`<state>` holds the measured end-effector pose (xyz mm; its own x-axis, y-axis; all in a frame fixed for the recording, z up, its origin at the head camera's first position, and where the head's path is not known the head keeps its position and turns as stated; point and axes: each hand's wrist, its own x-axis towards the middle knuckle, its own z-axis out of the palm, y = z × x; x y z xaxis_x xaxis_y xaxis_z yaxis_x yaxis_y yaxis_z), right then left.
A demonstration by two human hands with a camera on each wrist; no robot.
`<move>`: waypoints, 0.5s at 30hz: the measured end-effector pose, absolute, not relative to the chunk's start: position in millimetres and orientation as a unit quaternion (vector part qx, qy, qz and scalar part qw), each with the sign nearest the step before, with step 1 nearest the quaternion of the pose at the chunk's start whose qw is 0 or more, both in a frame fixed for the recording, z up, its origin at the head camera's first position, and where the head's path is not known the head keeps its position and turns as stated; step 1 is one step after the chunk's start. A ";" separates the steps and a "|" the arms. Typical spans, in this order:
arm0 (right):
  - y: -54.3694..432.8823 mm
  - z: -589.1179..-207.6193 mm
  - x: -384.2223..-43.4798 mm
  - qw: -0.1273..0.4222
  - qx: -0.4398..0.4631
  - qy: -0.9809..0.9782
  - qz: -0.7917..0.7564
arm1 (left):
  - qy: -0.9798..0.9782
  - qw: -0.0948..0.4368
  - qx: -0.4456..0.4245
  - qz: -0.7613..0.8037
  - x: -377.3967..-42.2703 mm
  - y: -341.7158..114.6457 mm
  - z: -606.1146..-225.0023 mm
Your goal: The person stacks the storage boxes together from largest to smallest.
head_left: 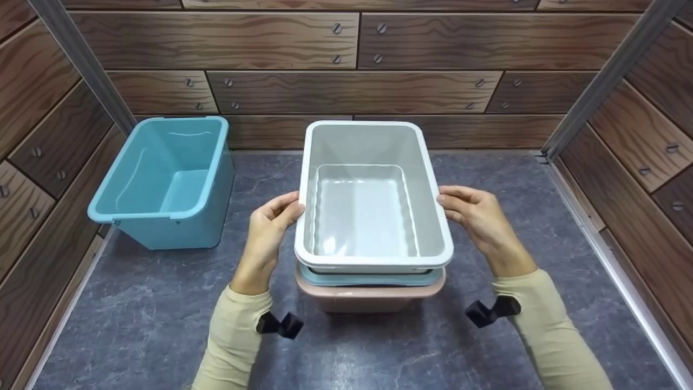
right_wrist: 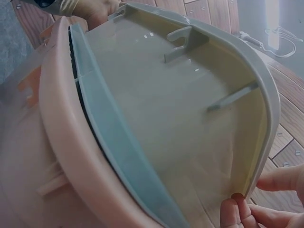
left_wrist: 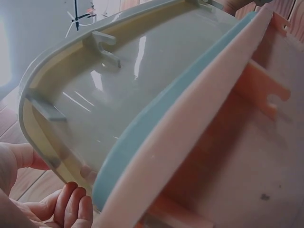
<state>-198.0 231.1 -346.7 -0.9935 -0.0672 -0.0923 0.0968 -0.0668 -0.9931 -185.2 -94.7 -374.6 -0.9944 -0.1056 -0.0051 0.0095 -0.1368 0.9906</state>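
Note:
A light grey plastic tub [head_left: 373,261] with a white rim stands in the middle of the head view, its inside bare. My left hand [head_left: 268,222] pinches its left rim between thumb and fingers. On the opposite side, my right hand [head_left: 479,216] pinches the right rim. Under the grey tub shows a light blue rim [head_left: 373,280], set within a pink tub [head_left: 368,304] on the floor. Both wrist views show the grey wall [left_wrist: 142,95] rising out of the blue and pink rims; its lower part is hidden inside them.
A teal tub [head_left: 197,233] stands upright to the left, apart from the stack. Wood-patterned panels [head_left: 346,92] enclose the dark grey floor [head_left: 541,227] at the back and sides. Metal edging [head_left: 617,271] runs along the right.

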 end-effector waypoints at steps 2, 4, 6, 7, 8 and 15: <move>231.2 -347.1 -198.1 0.057 0.011 0.681 -0.730 | -0.656 0.037 0.038 -0.753 -185.3 -94.9 -375.5; 231.4 -347.7 -198.3 0.062 0.011 0.679 -0.732 | -0.655 0.034 0.040 -0.754 -185.3 -95.0 -376.1; 231.6 -348.4 -198.4 0.065 0.011 0.676 -0.734 | -0.654 0.032 0.042 -0.755 -185.2 -94.9 -376.6; 231.8 -348.8 -198.6 0.068 0.011 0.673 -0.736 | -0.653 0.031 0.043 -0.755 -185.0 -94.9 -376.7; 231.6 -349.1 -198.6 0.069 0.011 0.672 -0.737 | -0.652 0.030 0.044 -0.756 -184.9 -94.8 -376.9; 231.8 -351.5 -199.2 0.069 0.010 0.674 -0.735 | -0.648 0.036 0.042 -0.759 -185.3 -94.2 -379.3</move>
